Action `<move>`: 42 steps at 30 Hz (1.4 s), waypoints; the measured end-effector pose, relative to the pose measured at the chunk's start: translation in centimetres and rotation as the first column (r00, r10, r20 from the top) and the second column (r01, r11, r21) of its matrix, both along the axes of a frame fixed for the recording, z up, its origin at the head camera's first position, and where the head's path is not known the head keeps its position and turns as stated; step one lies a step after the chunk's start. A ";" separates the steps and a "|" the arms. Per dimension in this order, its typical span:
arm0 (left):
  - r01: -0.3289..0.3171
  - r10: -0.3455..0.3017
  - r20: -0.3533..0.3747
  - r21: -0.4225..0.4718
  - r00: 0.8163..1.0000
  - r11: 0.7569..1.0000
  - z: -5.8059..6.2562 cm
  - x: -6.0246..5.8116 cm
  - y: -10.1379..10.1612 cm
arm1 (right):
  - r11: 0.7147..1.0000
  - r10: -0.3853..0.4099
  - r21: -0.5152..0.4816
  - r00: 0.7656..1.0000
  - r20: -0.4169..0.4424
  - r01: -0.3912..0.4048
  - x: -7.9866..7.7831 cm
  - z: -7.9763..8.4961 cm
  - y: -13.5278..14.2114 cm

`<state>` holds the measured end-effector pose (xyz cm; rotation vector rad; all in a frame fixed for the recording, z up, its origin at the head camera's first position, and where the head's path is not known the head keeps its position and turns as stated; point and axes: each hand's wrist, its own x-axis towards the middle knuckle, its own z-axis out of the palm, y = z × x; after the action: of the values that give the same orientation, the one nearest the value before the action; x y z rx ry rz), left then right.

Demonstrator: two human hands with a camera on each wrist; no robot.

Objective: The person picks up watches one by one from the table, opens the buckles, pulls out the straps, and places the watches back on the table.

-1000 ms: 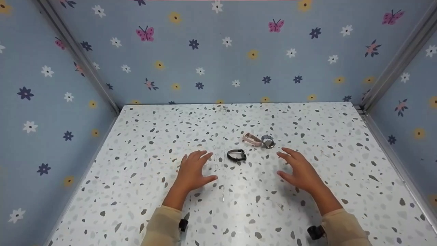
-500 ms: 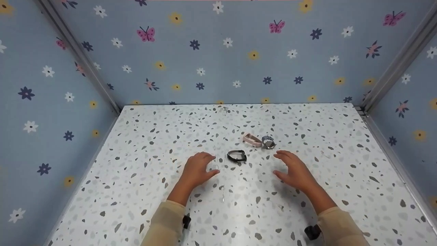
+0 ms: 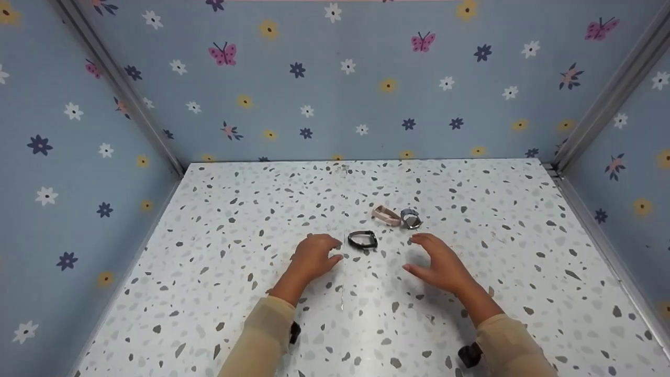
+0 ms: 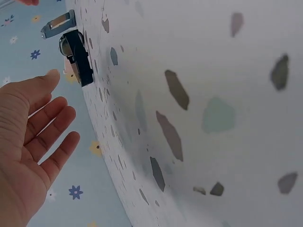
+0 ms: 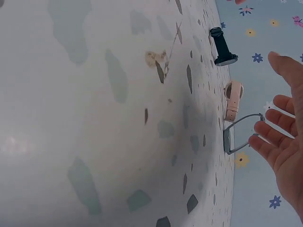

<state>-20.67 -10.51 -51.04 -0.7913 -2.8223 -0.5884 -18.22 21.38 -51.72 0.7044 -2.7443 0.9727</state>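
Three wristwatches lie on the speckled table. The black watch (image 3: 373, 240) rests on its side nearest me, its closed strap forming a loop. Beyond it are a pink watch (image 3: 390, 221) and a grey watch (image 3: 413, 222), side by side. My left hand (image 3: 315, 256) hovers just left of the black watch, fingers bent loosely, holding nothing. My right hand (image 3: 438, 264) is in front of the grey watch, thumb and fingers apart, also holding nothing. In the right wrist view the fingers overlap part of the grey watch's strap (image 5: 244, 118). In the left wrist view the black watch (image 4: 81, 59) partly hides the pink one.
A white table (image 3: 251, 199) with grey flecks reaches back to a blue flowered wall (image 3: 335, 94). Similar panels with metal corner posts stand left (image 3: 47, 225) and right. Small black devices sit at both sleeve cuffs.
Both hands have moved inward toward the black watch, the left going right and the right going left and slightly nearer me. The watches have stayed in place.
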 end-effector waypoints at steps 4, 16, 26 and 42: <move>0.014 -0.014 -0.041 0.008 0.999 1.000 -0.5 -0.4 0.8 | 1.000 0.024 -0.013 1.000 -0.012 -0.024 -0.2 -0.4 -0.2; 0.018 -0.018 -0.007 -0.012 1.000 1.000 -1.3 -1.5 2.7 | 0.993 0.087 -0.084 0.996 0.022 -0.085 -0.5 -0.8 -0.6; 0.003 0.000 0.040 -0.079 0.999 0.997 -1.5 -2.5 3.6 | 0.984 0.079 -0.167 0.992 0.101 -0.061 -0.7 -1.0 -1.1; -0.003 0.011 0.070 -0.115 0.998 0.993 -2.1 -3.2 4.2 | 0.959 0.105 -0.280 0.978 0.182 -0.051 -0.8 -1.0 -1.6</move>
<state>-23.82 -6.31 -53.09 -0.7953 -2.9447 -0.4646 -19.02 19.82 -52.76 0.7067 -2.6762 1.4771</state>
